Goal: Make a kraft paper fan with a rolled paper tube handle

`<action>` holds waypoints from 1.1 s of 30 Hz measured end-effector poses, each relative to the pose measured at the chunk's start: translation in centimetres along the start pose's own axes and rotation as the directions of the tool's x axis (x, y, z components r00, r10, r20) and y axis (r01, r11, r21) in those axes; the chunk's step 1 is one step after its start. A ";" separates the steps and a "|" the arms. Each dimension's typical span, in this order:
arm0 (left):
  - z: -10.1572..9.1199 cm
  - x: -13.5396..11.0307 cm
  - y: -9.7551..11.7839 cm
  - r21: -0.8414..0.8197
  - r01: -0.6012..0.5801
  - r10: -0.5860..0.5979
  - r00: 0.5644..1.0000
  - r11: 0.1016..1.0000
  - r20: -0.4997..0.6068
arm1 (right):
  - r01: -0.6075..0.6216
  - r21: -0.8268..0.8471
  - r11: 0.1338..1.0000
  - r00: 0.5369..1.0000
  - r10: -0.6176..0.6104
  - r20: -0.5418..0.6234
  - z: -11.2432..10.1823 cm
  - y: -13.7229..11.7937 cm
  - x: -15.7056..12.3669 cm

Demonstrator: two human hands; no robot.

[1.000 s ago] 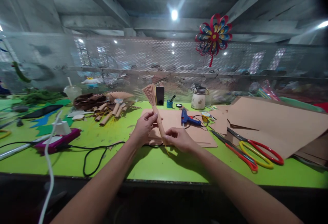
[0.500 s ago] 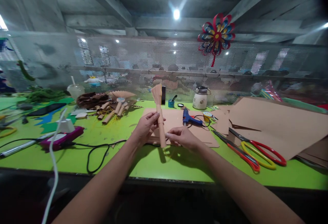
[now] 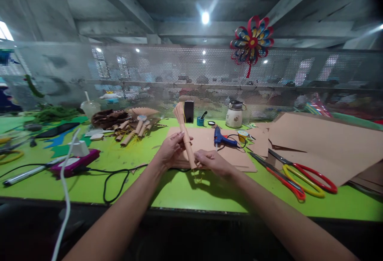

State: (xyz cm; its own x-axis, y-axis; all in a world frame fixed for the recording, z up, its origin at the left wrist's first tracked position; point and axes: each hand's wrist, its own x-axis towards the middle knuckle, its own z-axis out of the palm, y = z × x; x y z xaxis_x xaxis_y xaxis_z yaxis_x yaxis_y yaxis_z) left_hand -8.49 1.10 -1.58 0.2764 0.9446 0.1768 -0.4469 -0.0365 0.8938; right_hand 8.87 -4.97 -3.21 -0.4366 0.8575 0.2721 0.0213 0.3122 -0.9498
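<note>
1. Specimen: tan paper fan with folded pleats and a rolled tubular handle, held slantwise above the bright green tabletop, pleated head up and away, tube end toward the wearer.
2. Left hand: thumb and fingers closed around the upper handle, below the pleats.
3. Right hand: fingers bent and drawn close together beside the tube's lower end; cannot tell whether they touch the tube or pinch the thin yellow thread hanging there.
4. Handling (judged): very light; tube fairly stiff lengthwise but likely to dent under a hard squeeze; matt paper, so little slip expected. Pleats look the most fragile part.
5. Best hold (judged): light grip around the tube, near the raised band at mid-handle; keep off the pleat edges.
6. Beneath and beyond: flat stack of smooth tan paper sheets, square-edged; on it, a blue plastic glue gun.
7. Left side: loose pile of tan paper tubes with yellow threads.
8. Right side: large metal scissors with red and yellow loop handles.
</note>
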 end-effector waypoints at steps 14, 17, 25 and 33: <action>0.3 -0.5 0.3 0.015 0.020 -0.021 0.998 1.000 0.063 | 0.024 -0.088 0.996 1.000 -0.024 -0.001 -0.1 0.5 0.0; 0.3 -0.5 0.4 0.017 0.014 -0.015 0.998 1.000 0.063 | -0.105 0.086 0.991 0.990 0.096 0.107 0.2 0.4 -0.2; 0.4 -0.5 0.5 -0.047 0.032 -0.031 0.999 0.998 0.022 | -0.176 0.144 0.974 0.977 0.155 0.145 0.5 0.4 -0.3; 0.2 -0.1 0.4 -0.090 0.035 -0.035 0.999 0.995 0.002 | -0.173 0.180 0.968 0.972 0.138 0.189 1.0 0.6 -0.4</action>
State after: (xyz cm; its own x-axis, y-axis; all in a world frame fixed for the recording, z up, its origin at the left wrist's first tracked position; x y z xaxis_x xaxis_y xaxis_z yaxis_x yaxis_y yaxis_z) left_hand -8.55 0.92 -1.16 0.2938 0.9447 0.1459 -0.5115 0.0264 0.8589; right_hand 8.22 -5.56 -4.02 -0.5913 0.7997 0.1040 -0.0657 0.0808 -0.9946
